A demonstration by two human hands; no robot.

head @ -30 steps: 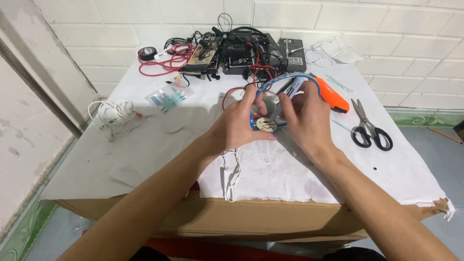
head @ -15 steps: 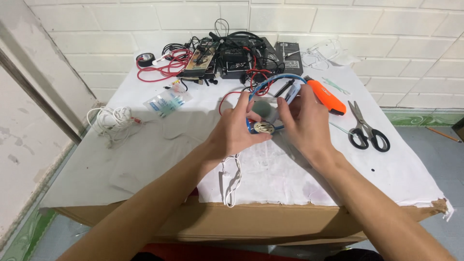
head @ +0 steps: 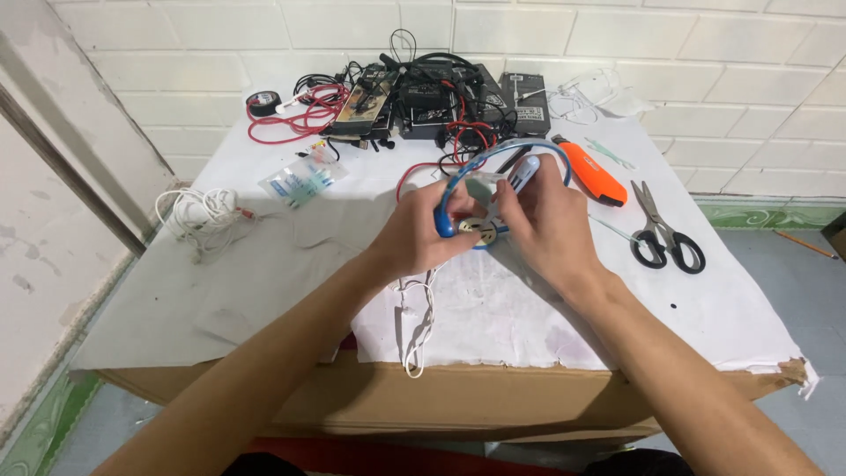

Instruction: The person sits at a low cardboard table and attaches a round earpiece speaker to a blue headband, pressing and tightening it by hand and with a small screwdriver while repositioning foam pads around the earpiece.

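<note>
Blue headset (head: pixel 458 181) held up over the middle of the paper-covered cardboard table (head: pixel 264 291), its band arching from 9 o'clock over 12 to 2 o'clock above both hands, one round silver earpiece (head: pixel 476 229) showing in the gap between them. Left hand (head: pixel 419 234) curled shut around the blue end of the band at 9 o'clock of that earpiece, fingers wrapped, thumb on top. Right hand (head: pixel 551 220) closed in a pinch on a slim grey-and-blue tool (head: pixel 522 174), tip angled down toward the earpiece. Just beyond the right hand at 2 o'clock, an orange utility knife (head: pixel 595 174) flat on the paper. Farther out at 3 o'clock, black-handled scissors (head: pixel 661 231), blades pointing away. At 12 o'clock, against the white brick wall (head: pixel 687 53), a heap of black electronic boxes and tangled black cables (head: pixel 432 92), red cable (head: pixel 295 119) coiled at 11 o'clock beside a roll of black tape (head: pixel 261 102). At 10 o'clock, a clear packet of small blue parts (head: pixel 302 181). At 9 o'clock, near the table edge, a bundle of white cord (head: pixel 198 216). At 6 o'clock, white earphone wire (head: pixel 414 326) hanging over the front edge.
</note>
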